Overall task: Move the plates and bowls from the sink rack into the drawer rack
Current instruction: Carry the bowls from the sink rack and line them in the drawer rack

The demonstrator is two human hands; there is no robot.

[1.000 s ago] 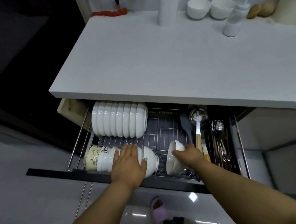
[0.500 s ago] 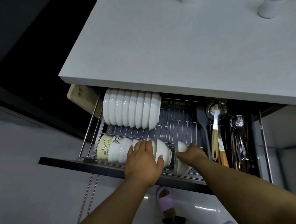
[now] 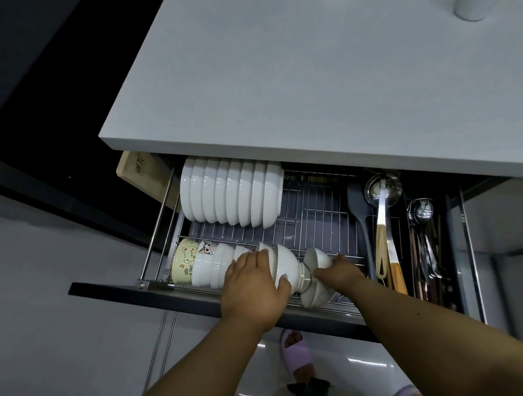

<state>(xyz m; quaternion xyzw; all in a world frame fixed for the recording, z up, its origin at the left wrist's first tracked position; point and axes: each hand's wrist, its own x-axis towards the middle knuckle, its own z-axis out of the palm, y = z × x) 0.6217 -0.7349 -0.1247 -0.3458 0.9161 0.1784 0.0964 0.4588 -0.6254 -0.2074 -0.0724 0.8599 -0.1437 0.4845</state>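
A white bowl [image 3: 317, 273] is held on its edge in the front row of the drawer rack [image 3: 315, 207], its opening turned to the left, with a second white rim seen nested just under it. It is grasped by the right hand [image 3: 338, 271], whose fingers are curled over its back. Directly to its left, the front row of bowls [image 3: 227, 267] lies stacked on its side; the foot ring of the last bowl in that row is close against the held bowl, though contact between them cannot be told. The row is steadied by the left hand [image 3: 255, 284], laid over the last bowl with fingers spread and the thumb wrapped round its underside. At the row's far left end a cream cartoon cup [image 3: 184, 259] and a bowl with a cat face [image 3: 207, 248] are seen. Behind, a back row of white bowls [image 3: 233, 196] stands on edge under the counter [image 3: 309, 89]. A bare stretch of wire grid lies between the two rows. To the right of the held bowl, a dark spatula [image 3: 359, 211], a steel ladle [image 3: 382, 191] and wooden handles are stored, and beyond them a narrow compartment of spoons [image 3: 423, 216]. A wooden board [image 3: 144, 173] is wedged at the drawer's left rear corner.
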